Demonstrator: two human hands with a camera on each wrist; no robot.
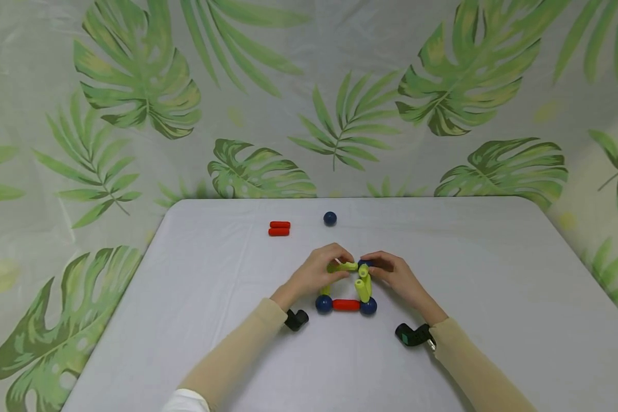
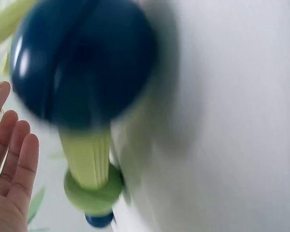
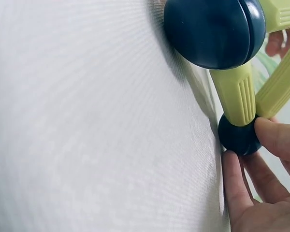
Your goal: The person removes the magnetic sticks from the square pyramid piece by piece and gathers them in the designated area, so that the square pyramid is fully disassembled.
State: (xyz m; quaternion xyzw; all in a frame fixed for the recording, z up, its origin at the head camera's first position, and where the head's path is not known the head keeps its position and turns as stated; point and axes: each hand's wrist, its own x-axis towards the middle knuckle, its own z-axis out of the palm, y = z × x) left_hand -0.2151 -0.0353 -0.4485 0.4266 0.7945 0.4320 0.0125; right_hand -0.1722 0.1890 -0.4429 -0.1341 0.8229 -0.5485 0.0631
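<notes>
On the white-covered counter (image 1: pixel 468 240), the near edge of a half-built frame is a dark blue ball (image 1: pixel 324 304) at left and a matching blue ball (image 1: pixel 368 305) at right, joined by a short red rod (image 1: pixel 346 305) that appears to fix their spacing. From the right ball a yellow-green ribbed rod (image 1: pixel 363 293) stands up with its top end free. Another yellow-green rod (image 3: pixel 235 92) runs far along the counter to a dark blue corner ball (image 3: pixel 239 137). The right hand (image 1: pixel 395 277) grips this ball between thumb and fingers, probably to brace the joint. On the left side, a ribbed rod (image 2: pixel 89 159) leads to a green ball (image 2: pixel 94 204). Above that corner, the left hand (image 1: pixel 316 269) is narrowed around a yellow-green crosswise rod (image 1: pixel 349 266), seemingly to line it up with the braced ball. Farther off, two red rods (image 1: pixel 279 229) lie side by side and a loose blue ball (image 1: pixel 330 218) rests to their right, apart from the frame, likely as spares within reach.
</notes>
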